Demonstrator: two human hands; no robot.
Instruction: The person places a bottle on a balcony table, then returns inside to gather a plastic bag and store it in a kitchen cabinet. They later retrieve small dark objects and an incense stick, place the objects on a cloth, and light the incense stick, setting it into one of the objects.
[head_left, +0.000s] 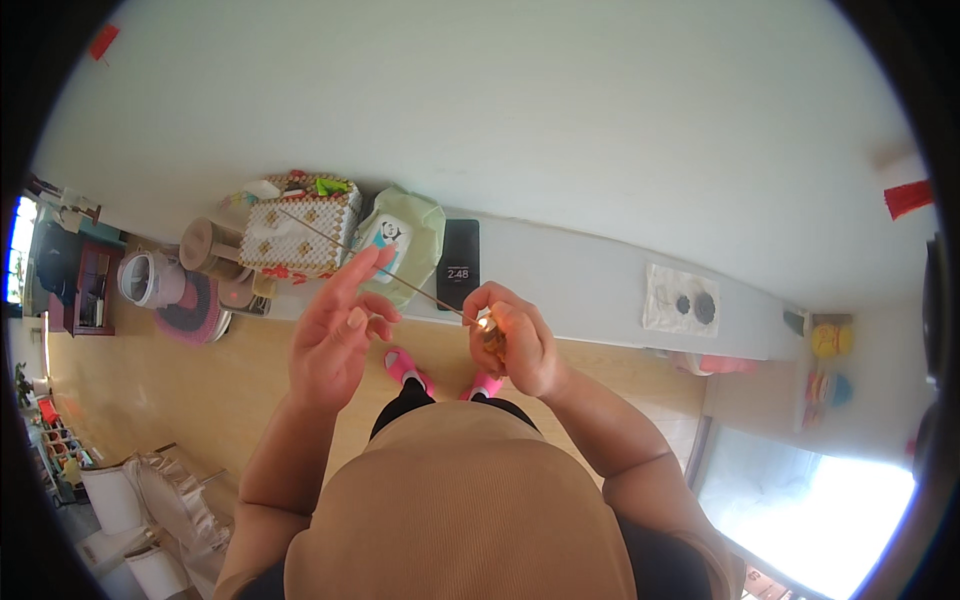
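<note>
A thin brown stick (420, 289) slants from over the crocheted box to my right hand. Two extended fingers of my left hand (337, 337) hold it near its middle; the other fingers are loosely curled. My right hand (517, 337) is closed around a small amber lighter (493, 341), partly hidden by the fingers. A small bright flame (484, 324) shows at the lighter's top, touching the stick's lower right end. Behind the left fingertips, a wet-wipes pack with a panda picture (390, 238) lies on a pale green plastic bag (427, 225).
A narrow white ledge (555, 262) runs along the wall. On it are a phone (457, 259), a white-and-gold crocheted box (300, 236) and a clear bag with two dark round pieces (681, 300). Jars and a bucket (154, 279) stand at left; a fabric-covered chair (169, 487) is behind left.
</note>
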